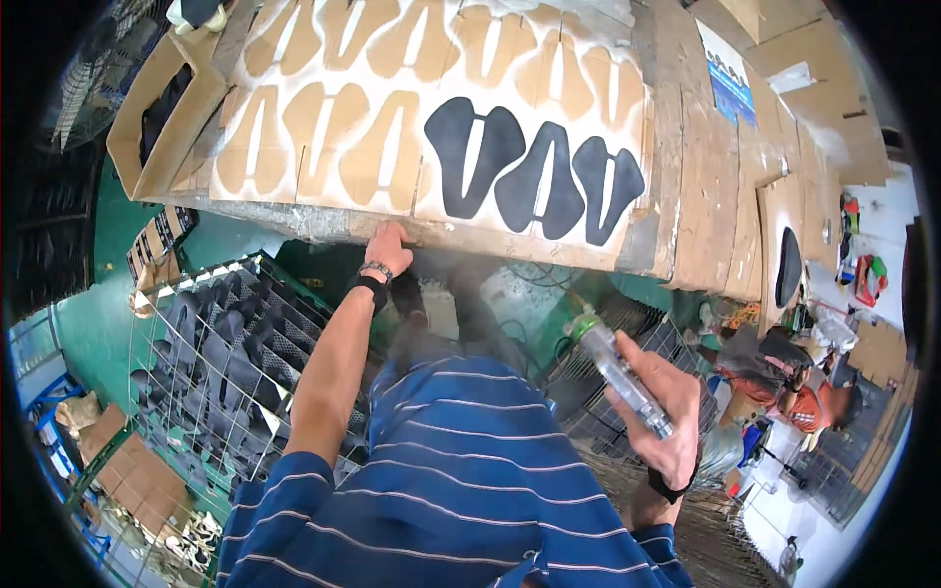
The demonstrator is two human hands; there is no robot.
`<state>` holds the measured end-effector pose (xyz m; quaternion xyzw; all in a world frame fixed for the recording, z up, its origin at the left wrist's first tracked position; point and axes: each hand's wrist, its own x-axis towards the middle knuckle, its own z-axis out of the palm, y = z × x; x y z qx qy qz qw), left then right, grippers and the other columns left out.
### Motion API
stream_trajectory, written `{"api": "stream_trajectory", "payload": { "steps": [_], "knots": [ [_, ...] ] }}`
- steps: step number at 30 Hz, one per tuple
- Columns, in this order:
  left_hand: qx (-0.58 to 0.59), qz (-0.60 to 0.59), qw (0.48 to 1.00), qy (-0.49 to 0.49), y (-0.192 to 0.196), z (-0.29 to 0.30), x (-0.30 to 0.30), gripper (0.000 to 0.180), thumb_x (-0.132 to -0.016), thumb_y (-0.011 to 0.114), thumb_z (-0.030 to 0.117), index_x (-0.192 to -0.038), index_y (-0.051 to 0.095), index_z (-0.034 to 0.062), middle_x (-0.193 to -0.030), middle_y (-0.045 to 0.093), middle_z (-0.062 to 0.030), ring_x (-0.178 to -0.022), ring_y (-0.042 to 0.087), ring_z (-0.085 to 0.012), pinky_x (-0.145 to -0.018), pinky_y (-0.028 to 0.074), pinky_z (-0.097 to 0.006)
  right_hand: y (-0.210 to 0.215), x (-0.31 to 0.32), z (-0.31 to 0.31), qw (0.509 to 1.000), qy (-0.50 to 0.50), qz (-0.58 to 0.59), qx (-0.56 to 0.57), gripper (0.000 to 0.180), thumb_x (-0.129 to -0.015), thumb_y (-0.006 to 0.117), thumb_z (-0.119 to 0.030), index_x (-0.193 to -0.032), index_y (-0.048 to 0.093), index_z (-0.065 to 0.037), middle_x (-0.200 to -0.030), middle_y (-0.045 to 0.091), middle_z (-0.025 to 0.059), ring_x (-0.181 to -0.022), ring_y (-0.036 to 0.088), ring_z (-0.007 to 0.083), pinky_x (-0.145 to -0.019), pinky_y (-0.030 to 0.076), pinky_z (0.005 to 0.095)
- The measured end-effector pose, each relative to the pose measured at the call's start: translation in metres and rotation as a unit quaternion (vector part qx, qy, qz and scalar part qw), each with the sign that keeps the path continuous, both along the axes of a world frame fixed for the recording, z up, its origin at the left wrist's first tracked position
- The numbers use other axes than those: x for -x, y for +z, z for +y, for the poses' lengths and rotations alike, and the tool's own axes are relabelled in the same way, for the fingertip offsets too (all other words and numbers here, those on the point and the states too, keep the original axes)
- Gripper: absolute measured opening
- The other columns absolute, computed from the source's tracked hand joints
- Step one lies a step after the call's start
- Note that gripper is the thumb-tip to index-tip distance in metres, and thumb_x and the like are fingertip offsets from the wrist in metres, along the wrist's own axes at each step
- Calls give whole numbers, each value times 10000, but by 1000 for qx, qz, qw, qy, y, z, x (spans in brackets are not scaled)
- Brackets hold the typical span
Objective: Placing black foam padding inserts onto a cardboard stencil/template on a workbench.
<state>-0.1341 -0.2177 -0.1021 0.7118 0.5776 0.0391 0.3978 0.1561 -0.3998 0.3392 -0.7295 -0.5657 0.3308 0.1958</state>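
My left hand (387, 250) grips the near edge of a large cardboard sheet (431, 211) lying on the workbench. The sheet carries rows of tan shoe-part outlines (377, 147), and three black cut pieces (534, 171) sit on its right side. My right hand (662, 407) is low at my right side, closed around a clear bottle with a green cap (613, 367), held away from the bench. My blue striped shirt (461, 490) fills the lower middle.
A wire basket (225, 363) full of black shoe pieces stands at my left. An open cardboard box (162, 113) sits at the bench's left end. More cardboard sheets (745, 167) cover the bench's right side. Another person (804, 397) crouches at the right.
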Motion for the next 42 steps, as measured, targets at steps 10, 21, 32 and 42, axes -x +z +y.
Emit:
{"api": "stream_trajectory", "payload": {
  "steps": [10, 21, 32, 42],
  "knots": [
    [30, 20, 999, 5, 0, 2, 0, 337, -753, 696, 77, -1078, 612, 97, -1213, 597, -192, -1232, 551, -430, -1062, 473, -478, -3, 4, -2, 1000, 12, -3, -7, 793, -603, 650, 95, -1390, 669, -8, -991, 722, 236, -850, 703, 433, -767, 565, 396],
    [42, 36, 998, 7, 12, 3, -3, 334, -752, 695, 73, -1076, 616, 91, -1204, 600, -185, -1227, 553, -417, -1069, 472, -457, -7, -8, -13, 999, -22, -37, -6, 698, -675, 741, 100, -1366, 681, 20, -1003, 741, 228, -866, 744, 357, -787, 569, 374],
    [41, 28, 999, 1, 12, 5, -1, 354, -752, 697, 69, -1092, 598, 80, -1211, 589, -190, -1197, 574, -424, -1036, 489, -471, -11, -10, -6, 991, -108, -58, -61, 592, -809, 774, 48, -1390, 660, 35, -1071, 754, 207, -902, 746, 283, -843, 563, 352],
    [43, 34, 998, -7, 10, 6, 1, 334, -756, 689, 49, -1073, 590, 84, -1166, 582, -178, -1180, 581, -421, -1008, 500, -476, -5, 4, 0, 1000, -13, -15, -22, 711, -700, 623, 120, -1403, 648, 17, -998, 711, 242, -867, 718, 417, -791, 562, 388]
  ]
}}
